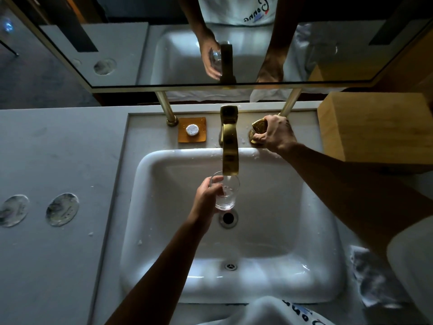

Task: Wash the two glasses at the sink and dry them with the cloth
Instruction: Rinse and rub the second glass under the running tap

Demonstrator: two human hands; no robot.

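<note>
The left hand (206, 195) grips a clear glass (225, 191), fingers curled around its side, and holds it tilted directly under the spout of the gold faucet (229, 141), above the drain of the white sink (164, 231). The right hand (274, 133) is closed around the gold handle (259, 125) just right of the faucet. Left of the faucet a small soap (192, 130) lies on an amber dish (182, 137).

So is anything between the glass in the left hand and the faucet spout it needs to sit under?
Nothing visible. The left hand holds the glass over the sink, its open mouth directly beneath the brass spout. The right hand grips the faucet handle, off to the side.
</note>
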